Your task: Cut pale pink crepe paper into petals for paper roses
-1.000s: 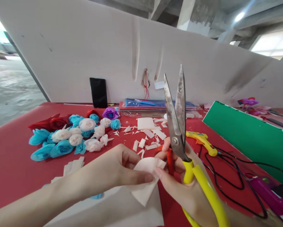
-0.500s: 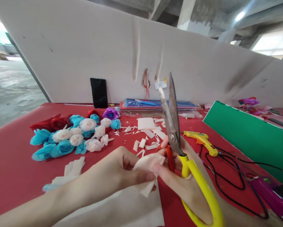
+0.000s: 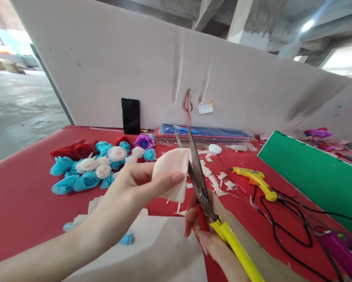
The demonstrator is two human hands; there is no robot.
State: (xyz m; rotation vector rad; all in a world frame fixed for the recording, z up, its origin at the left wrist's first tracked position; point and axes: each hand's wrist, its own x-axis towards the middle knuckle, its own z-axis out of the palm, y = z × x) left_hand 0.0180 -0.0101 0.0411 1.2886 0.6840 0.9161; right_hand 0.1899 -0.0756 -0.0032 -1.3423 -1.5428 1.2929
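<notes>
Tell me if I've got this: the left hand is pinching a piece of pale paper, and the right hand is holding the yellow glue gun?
Not quite: in the head view, the right hand holds scissors; the yellow glue gun lies on the red table. The left hand does pinch the pale paper.

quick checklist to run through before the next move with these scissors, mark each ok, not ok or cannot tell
1. Pale piece gripped: ok, the left hand pinches it, thumb in front.
2. Scissors held: ok, in the right hand.
3. Scissors open: ok, tips apart.
4. Left thumb clear of the scissors: ok, a gap shows in this view.
5. Left fingertips behind the piece clear: cannot tell, the piece hides them.
6. Glue gun apart from both hands: ok, it lies on the table, beyond the right hand.
</notes>
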